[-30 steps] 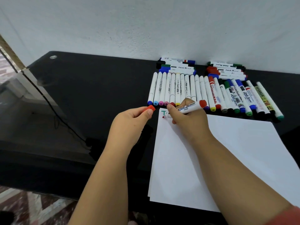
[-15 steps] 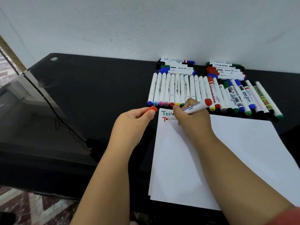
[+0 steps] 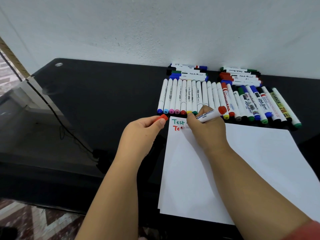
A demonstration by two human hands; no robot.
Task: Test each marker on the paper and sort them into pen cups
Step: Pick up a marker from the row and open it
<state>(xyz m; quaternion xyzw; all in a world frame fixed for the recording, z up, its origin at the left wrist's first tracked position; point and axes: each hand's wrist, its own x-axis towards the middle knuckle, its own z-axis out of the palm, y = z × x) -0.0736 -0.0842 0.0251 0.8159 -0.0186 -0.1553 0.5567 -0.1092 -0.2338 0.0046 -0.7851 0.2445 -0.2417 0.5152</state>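
My right hand (image 3: 206, 132) grips a white marker with a red end (image 3: 210, 114), its tip hidden by my fingers, down on the top left corner of the white paper (image 3: 242, 170). Green "Test" and the start of a red word are written there. My left hand (image 3: 142, 135) pinches the red cap (image 3: 161, 117) just left of the paper. Behind the paper lies a row of several markers (image 3: 225, 101) with coloured ends. No pen cups are in view.
Two small stacks of whiteboard markers (image 3: 188, 72) (image 3: 239, 75) lie against the white wall behind the row. The black desk (image 3: 103, 94) stretches to the left, with a cable hanging off its left edge. Patterned floor shows below the near edge.
My right hand has moved rightward along the paper while writing; more red letters now show under the green word. My left hand keeps hold of the cap in about the same place.
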